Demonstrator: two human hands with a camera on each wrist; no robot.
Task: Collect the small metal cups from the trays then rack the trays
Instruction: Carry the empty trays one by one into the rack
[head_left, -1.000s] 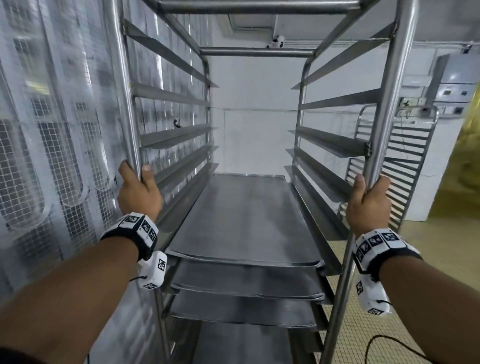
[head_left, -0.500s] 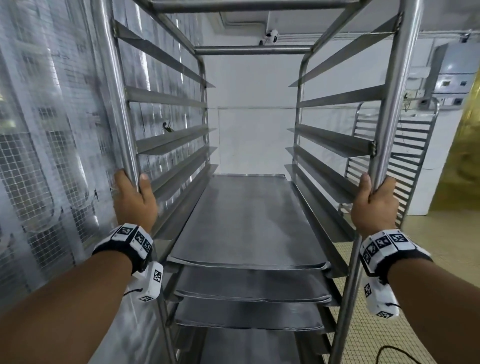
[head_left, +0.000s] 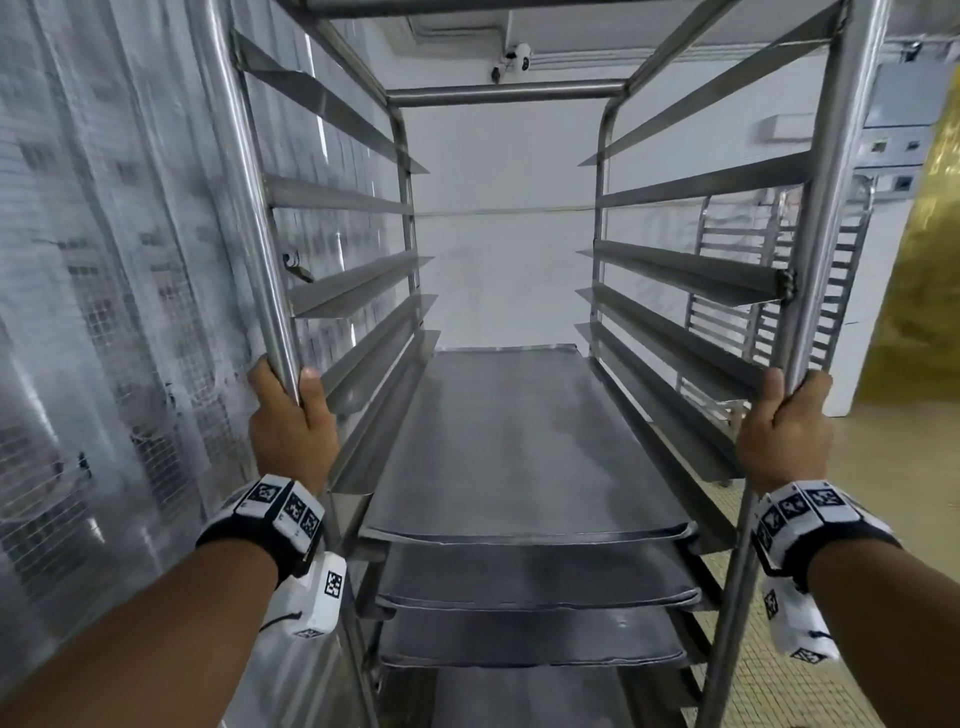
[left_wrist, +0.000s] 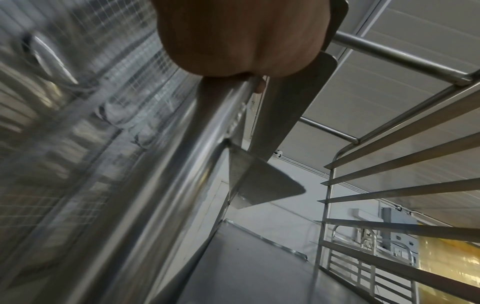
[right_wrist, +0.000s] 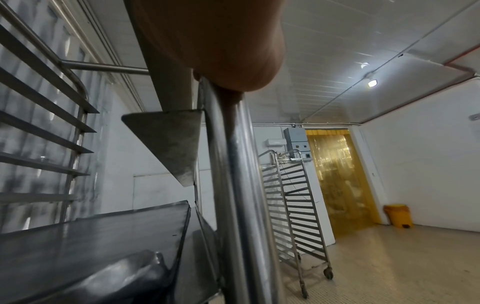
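A tall steel tray rack fills the head view. Several flat metal trays lie on its lower runners, the top tray bare. My left hand grips the rack's left front post, fingers curled round it; the left wrist view shows the left hand on that post. My right hand grips the right front post, and the right wrist view shows the right hand on the post. No small metal cups are in view.
A clear plastic strip curtain over wire mesh hangs close on the left. A second empty wheeled rack stands ahead on the right by a white wall. Farther right are a yellow strip curtain doorway, a yellow bin and tiled floor.
The rack and I have moved forward; the second rack and the wall boxes have slid right in view. Both hands keep their grip on the posts.
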